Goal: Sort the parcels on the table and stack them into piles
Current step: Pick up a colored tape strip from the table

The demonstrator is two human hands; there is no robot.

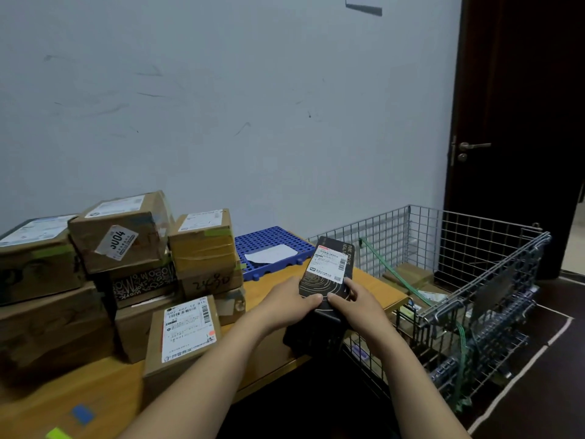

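Observation:
A slim black box [329, 267] with a white shipping label and gold rings is held tilted above the right end of the wooden table [272, 289]. My left hand [292, 304] grips its lower left edge, and my right hand [356, 304] grips its lower right edge. Several brown cardboard parcels [120, 232] stand in piles on the table's left half. One labelled parcel [183, 331] sits at the front of them, close to my left forearm.
A blue perforated plastic tray [275, 239] with a white paper on it lies at the table's back edge. A wire mesh cage cart [474, 280] with a few parcels inside stands to the right. A dark door [519, 122] is behind it.

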